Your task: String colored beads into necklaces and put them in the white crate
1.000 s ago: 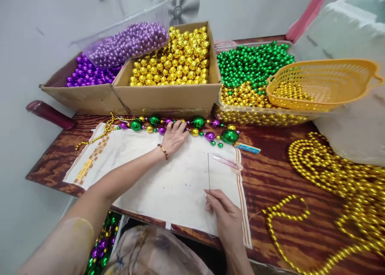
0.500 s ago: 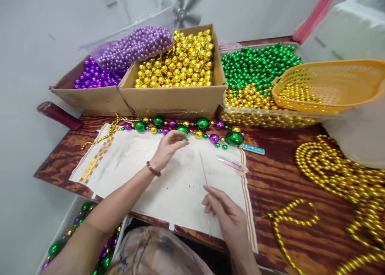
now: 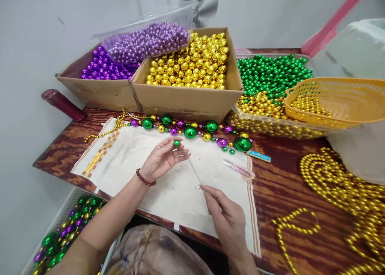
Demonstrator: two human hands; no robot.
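Between the fingertips of my left hand [image 3: 164,156] is a small green bead [image 3: 177,143], held above the white cloth. My right hand [image 3: 224,211] pinches the lower end of a long thin needle [image 3: 195,170], which slants up toward my left fingers. The bead and the needle tip are apart. Behind my hands a strand of green, purple and gold beads [image 3: 190,132] lies along the cloth's far edge. Two loose green beads [image 3: 231,151] rest by its right end. Small pink-handled snips [image 3: 237,168] lie on the cloth to the right.
Cardboard boxes of purple beads [image 3: 105,66] and gold beads [image 3: 186,66] stand at the back. A tub of green beads [image 3: 270,74] and an orange basket [image 3: 345,100] are at right. Gold bead chains [image 3: 333,187] cover the table's right side. A dark red bottle [image 3: 64,105] lies at left.
My left hand has drawn back from the strand and turned palm up, showing the green bead. The needle in my right hand now tilts toward it. The view has shifted slightly.
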